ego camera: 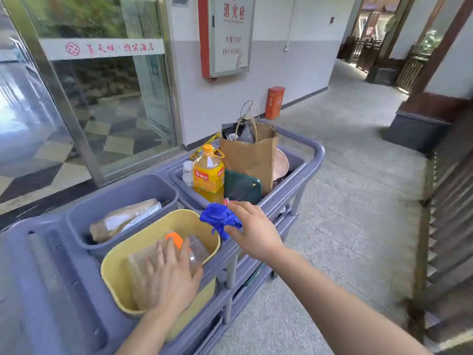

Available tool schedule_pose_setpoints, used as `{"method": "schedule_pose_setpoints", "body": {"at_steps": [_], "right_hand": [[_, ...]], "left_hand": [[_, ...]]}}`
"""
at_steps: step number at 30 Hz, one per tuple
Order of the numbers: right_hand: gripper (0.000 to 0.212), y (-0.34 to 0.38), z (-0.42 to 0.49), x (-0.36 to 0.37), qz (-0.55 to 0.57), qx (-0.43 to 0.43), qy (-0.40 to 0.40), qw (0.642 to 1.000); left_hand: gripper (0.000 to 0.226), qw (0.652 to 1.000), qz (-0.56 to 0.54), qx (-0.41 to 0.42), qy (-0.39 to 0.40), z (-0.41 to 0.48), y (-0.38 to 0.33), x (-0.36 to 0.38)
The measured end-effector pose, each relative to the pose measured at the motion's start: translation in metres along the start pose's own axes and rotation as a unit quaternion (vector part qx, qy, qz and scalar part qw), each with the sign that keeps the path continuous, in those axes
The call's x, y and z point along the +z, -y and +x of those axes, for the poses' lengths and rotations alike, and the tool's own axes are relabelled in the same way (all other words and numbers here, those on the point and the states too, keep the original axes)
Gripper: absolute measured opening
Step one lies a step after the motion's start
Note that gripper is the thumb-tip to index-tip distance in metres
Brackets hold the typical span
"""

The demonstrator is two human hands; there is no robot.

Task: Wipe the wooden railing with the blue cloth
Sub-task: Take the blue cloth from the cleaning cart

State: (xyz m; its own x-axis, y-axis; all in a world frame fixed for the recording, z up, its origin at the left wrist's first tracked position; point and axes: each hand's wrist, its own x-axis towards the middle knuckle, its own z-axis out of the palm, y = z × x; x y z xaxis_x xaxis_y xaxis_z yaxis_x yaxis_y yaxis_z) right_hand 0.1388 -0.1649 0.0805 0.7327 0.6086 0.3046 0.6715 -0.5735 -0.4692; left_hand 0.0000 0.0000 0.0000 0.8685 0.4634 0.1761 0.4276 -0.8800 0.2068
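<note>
My right hand (252, 230) grips a crumpled blue cloth (219, 218) just above the rim of the grey-blue cleaning cart (313, 160). My left hand (169, 278) rests on a clear plastic bottle with an orange cap (189, 248) that lies inside a yellow bin (116, 280) on the cart. The dark wooden railing (450, 201) with slats runs along the right edge of the view, about an arm's length from my right hand and blurred.
The cart also holds a grey bin with paper packets (122, 219), a yellow oil bottle (208, 172), a green pouch (242, 187) and a brown paper bag (249, 157). Glass doors stand left. Tiled floor (345, 175) lies between cart and railing.
</note>
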Motion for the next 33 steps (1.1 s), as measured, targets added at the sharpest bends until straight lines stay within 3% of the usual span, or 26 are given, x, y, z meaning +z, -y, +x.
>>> {"method": "schedule_pose_setpoints", "body": {"at_steps": [4,9,12,17,22,33], "right_hand": [[0.056,-0.014,0.027,0.028,-0.004,0.030,0.058,0.998],[0.071,-0.033,0.047,0.071,-0.051,0.058,0.132,0.988],[0.066,-0.042,0.052,0.085,-0.077,0.064,0.161,0.982],[0.053,-0.050,0.058,0.098,-0.118,0.020,0.095,0.988],[0.056,-0.048,0.068,0.094,-0.014,0.084,0.080,0.993],[0.046,-0.041,0.047,0.056,0.046,0.110,-0.040,0.992]], "left_hand": [[0.063,0.999,0.002,-0.035,0.041,0.017,-0.014,0.012],[0.065,0.996,0.018,-0.060,0.069,0.023,-0.018,0.034],[0.061,0.995,0.024,-0.059,0.072,0.025,-0.019,0.040],[0.059,0.994,0.029,-0.052,0.087,0.029,-0.019,0.043],[0.061,0.994,0.033,-0.051,0.092,0.030,-0.017,0.043],[0.060,0.997,0.012,-0.017,0.078,0.034,-0.020,0.027]]}}
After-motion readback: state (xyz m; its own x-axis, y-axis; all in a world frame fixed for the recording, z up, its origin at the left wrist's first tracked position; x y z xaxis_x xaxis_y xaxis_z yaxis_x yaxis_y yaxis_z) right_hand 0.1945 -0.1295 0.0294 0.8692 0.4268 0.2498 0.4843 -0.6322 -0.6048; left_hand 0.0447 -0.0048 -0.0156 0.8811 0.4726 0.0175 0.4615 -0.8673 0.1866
